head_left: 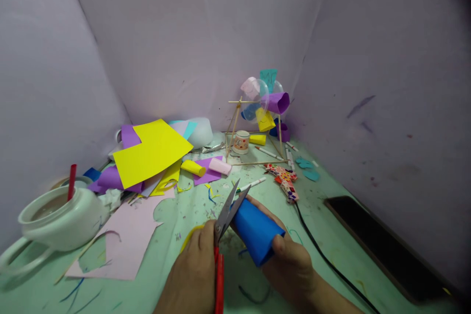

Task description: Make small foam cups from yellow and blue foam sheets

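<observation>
My left hand (196,265) is closed around the handles of a pair of scissors (224,221), one handle red, with some yellow showing beside it. The blades point up and stand apart, at the far end of a blue paper tube (257,230). My right hand (292,265) holds that tube from below and the right, its thumb on the near rim. The near end of the tube is open. Whether the blades touch the paper I cannot tell. Blue and yellow paper trimmings (211,195) lie on the green table just beyond the scissors.
A stick frame (232,127) carries a wheel with paper cups (276,103) at the back. Coloured paper (154,152) and a white pot (66,221) stand left. A hot glue gun (285,179), its cable (324,250), markers (253,184) and a dark phone-like slab (382,245) lie right.
</observation>
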Tool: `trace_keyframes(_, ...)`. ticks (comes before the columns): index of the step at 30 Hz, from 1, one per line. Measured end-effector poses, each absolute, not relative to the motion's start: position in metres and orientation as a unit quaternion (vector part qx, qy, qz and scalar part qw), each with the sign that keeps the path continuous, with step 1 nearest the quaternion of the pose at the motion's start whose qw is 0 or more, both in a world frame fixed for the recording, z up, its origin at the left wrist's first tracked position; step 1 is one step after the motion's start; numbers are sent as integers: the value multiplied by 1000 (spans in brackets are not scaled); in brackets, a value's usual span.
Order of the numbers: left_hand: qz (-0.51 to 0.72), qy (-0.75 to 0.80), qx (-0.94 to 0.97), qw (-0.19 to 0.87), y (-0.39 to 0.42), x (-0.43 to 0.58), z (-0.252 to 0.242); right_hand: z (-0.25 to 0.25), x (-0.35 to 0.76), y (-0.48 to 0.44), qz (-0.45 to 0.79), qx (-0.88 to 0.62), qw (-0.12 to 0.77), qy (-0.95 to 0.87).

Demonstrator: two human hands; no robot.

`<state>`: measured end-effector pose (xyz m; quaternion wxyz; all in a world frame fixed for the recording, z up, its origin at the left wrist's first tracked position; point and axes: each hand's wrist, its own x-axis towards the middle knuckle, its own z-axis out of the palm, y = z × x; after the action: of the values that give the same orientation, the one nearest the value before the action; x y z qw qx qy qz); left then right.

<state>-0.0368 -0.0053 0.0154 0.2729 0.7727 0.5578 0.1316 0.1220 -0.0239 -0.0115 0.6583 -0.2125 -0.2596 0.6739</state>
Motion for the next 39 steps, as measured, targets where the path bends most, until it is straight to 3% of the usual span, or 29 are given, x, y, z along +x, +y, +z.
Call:
trace_keyframes(22,138,518,802,265,-5,-45,10,-1,137,-22,656,-260,621,-340)
trace_keyframes(29,127,513,809,257,0,-46,9,-12,158,-11,574,-335,597,-449)
trace_keyframes(39,129,539,792,254,2,-45,-1,-20,156,-10,564,-328,582,-486)
